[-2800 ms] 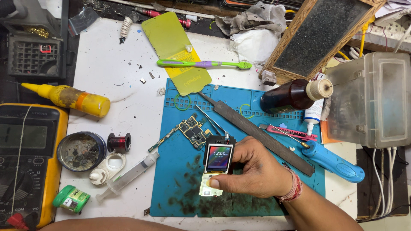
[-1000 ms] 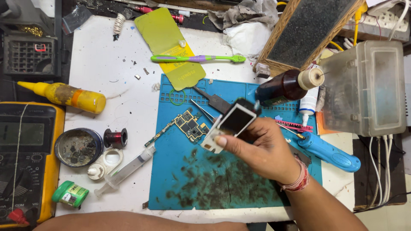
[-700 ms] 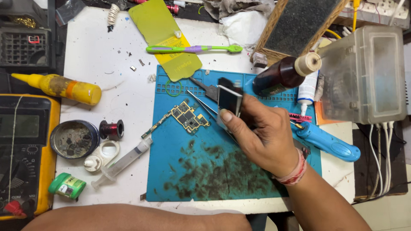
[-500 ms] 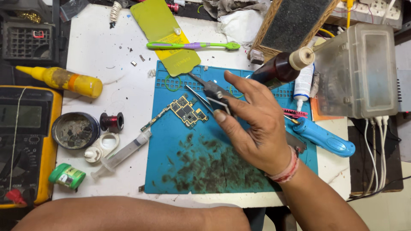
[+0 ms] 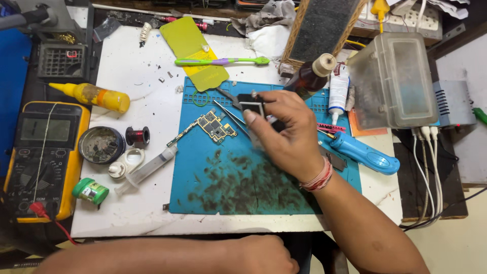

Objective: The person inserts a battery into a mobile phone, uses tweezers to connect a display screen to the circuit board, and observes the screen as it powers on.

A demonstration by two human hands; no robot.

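Held part: small dark screen module (image 5: 252, 106), over blue mat (image 5: 203, 193).
Right hand (image 5: 284, 134): fingers pinching module.
Left hand (image 5: 264, 256): loosely closed, empty, at table edge.
Nearby: circuit board (image 5: 215, 127), tweezers (image 5: 231, 117).
Risk: module may slip from the fingertip grip onto tweezers.

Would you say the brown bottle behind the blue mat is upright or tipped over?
Tipped: the brown bottle lies slanted, its pale cap pointing up and to the right.

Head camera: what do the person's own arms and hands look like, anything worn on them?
Both arms are bare, with no sleeves or gloves in view. The right hand has a band of red and pale threads wound around its wrist. The left hand and forearm along the bottom edge show no ring, watch or band.
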